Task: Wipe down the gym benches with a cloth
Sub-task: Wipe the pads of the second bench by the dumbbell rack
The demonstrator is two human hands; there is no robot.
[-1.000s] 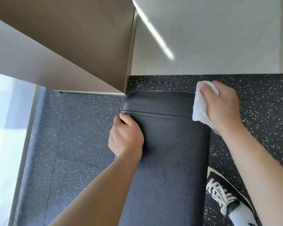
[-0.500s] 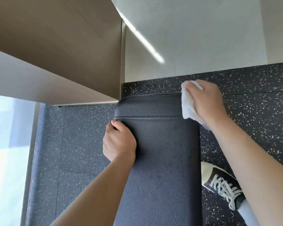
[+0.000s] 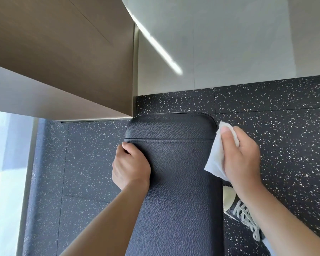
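Head view is all I have, looking down along a black padded bench that runs away from me toward a pale wall. My left hand is clamped on the bench's left edge, fingers curled over the side just below the stitched seam that crosses the pad near its far end. My right hand holds a white cloth, pressing it flat against the bench's right side near the far rounded corner; the fingers lie over the cloth with one fingertip up near its top edge, and a loose corner of cloth hangs out below the palm. The bench stands on a dark rubber floor flecked with white. A shoe with grey laces shows on the floor just right of the bench, partly behind my right forearm. A tan panel fills the upper left of the view.
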